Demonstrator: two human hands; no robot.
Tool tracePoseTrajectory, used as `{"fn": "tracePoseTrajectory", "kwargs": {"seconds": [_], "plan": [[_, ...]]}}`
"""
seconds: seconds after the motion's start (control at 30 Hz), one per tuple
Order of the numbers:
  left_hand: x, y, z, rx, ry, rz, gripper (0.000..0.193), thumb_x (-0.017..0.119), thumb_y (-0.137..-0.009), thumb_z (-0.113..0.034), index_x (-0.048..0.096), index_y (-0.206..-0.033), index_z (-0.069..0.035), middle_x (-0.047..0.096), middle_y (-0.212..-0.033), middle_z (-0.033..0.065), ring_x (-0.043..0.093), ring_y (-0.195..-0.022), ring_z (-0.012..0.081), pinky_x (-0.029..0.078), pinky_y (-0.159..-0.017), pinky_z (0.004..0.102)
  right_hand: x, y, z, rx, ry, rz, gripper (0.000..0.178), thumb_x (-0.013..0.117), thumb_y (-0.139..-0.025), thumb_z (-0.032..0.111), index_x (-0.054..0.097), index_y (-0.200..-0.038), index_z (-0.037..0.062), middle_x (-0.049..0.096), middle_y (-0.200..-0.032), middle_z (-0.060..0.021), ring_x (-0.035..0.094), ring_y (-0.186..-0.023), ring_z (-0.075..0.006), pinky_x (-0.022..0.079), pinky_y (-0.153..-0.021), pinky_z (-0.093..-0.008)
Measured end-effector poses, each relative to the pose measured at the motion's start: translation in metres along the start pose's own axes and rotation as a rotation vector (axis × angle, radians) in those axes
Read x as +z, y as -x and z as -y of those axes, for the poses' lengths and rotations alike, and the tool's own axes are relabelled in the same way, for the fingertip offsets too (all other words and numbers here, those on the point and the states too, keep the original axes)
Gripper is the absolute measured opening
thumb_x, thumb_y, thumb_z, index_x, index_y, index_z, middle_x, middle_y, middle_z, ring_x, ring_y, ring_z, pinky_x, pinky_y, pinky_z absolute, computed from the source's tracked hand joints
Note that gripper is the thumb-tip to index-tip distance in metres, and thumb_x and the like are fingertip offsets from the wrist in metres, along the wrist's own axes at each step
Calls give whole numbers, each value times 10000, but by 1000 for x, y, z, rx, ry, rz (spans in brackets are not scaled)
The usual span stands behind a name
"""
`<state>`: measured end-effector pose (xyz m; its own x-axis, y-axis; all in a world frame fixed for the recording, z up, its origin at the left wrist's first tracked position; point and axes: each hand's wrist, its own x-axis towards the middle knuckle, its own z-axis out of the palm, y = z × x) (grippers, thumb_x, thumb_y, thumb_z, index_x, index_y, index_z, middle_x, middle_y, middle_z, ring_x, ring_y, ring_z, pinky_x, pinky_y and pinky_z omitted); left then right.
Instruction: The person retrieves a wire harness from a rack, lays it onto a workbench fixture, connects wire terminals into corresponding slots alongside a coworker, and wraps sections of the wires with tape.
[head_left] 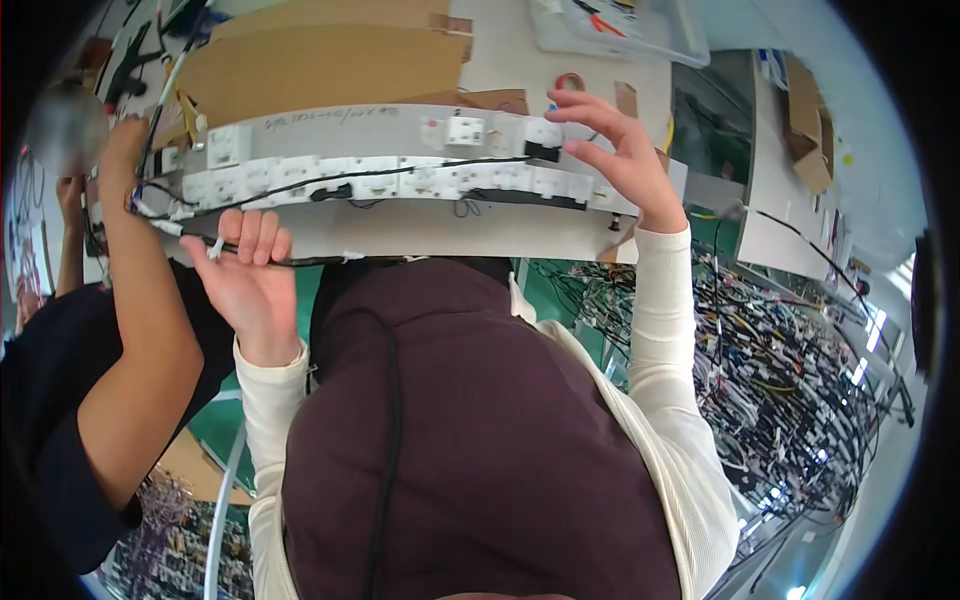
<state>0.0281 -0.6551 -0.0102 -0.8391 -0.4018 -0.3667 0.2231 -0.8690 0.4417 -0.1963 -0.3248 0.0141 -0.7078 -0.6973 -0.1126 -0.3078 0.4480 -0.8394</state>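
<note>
My left hand is turned palm up at the near edge of the bench, its fingers curled over a black cable. A white tie or connector shows on the cable beside the thumb. My right hand is raised at the board's right end, thumb and fingers apart. Its fingertips are close to a white block with a black lower part; whether they touch it I cannot tell. A long grey board carries a row of white connector holders. Another thin black cable runs across them.
A person's arm reaches in at my left, with the hand by the board's left end. Flat cardboard, a roll of red tape and a clear plastic bin lie beyond. Masses of cables hang at my right.
</note>
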Motion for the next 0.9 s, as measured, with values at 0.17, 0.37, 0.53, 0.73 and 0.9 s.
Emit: {"fn": "tracePoseTrajectory", "kwargs": {"seconds": [0.17,0.37,0.53,0.73,0.9], "plan": [[-18,20,8,51,-216,6,554,407,-996,-575,501,-994,-30,411,-850,38,401,-804,164,369,-834,322,-8,35,-39,10,276,-199,401,599,-776,-45,696,-1149,63,668,-1215,-125,588,-1194,-303,442,-1039,-376],[-88,4,36,-100,-379,-32,415,496,-1009,-409,570,-1078,-7,527,-936,51,517,-879,166,443,-894,349,-9,26,-89,3,560,-264,264,709,-790,57,739,-1048,104,681,-1143,-110,635,-1058,-318,514,-913,-386],[-81,-20,51,-159,-824,-68,155,636,-958,-156,628,-1001,-8,593,-847,27,569,-728,144,506,-719,304,-16,10,-68,-19,89,-400,167,704,-864,85,740,-998,-9,733,-942,-86,695,-866,-181,547,-751,-280],[-67,-19,54,628,-1590,193,162,807,-769,-66,684,-865,-21,639,-753,67,590,-651,158,482,-642,269,34,-42,32,138,-503,-135,222,642,-942,122,709,-1045,-62,734,-909,-107,688,-792,-136,563,-716,-254],[-54,-32,57,968,-1449,237,687,847,-748,-369,535,-1250,-18,616,-1112,127,616,-800,186,527,-744,308,105,-81,65,164,-596,153,229,653,-927,164,722,-1006,-40,737,-929,-105,689,-805,-146,562,-714,-271]]}}
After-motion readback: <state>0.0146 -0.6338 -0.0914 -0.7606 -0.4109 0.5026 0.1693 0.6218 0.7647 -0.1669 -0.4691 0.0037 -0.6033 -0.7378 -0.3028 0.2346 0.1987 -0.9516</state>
